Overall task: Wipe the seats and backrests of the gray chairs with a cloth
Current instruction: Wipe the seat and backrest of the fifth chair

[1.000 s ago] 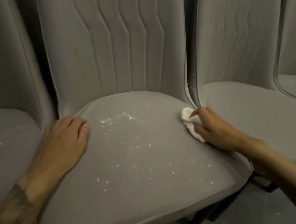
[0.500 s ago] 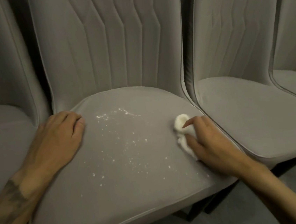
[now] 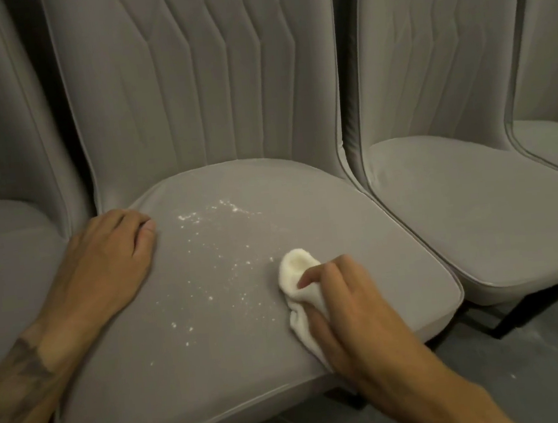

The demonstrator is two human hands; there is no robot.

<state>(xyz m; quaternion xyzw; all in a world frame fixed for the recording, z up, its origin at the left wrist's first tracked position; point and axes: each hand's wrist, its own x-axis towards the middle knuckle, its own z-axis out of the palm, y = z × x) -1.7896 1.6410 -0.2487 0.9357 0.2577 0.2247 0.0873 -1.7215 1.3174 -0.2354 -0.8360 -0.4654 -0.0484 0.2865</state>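
1. On the middle gray chair's seat point(image 3: 217, 355), toward its right front part, the white cloth point(image 3: 296, 271) lies bunched and pressed against the upholstery.
2. Just left of the cloth, white specks point(image 3: 219, 248) scatter across the seat's centre. They are thickest near the rear edge, below the backrest point(image 3: 198, 82).
3. The step in hand looks to be sweeping these specks off the seat. To do it well:
   - Hold a broad face of the cloth down with even pressure.
   - Draw it in overlapping strokes, all in one direction, so the specks gather ahead of it rather than spread.
   - Carry them over the front edge or fold them into the cloth.
   - Run the cloth along the piped rim, which could trap grains.
4. The right hand point(image 3: 353, 310) grips the cloth. Its fingers curl over it and the forefinger bends onto its rounded end. The cloth's tail trails under the palm toward the front edge.
5. The left hand point(image 3: 110, 260) holds nothing. It rests palm down on the seat's left rear corner with its fingers straight and together, apparently bracing the chair.
6. Farther out, the left neighbouring seat point(image 3: 2, 247) carries a few specks of its own, so it probably awaits wiping too.
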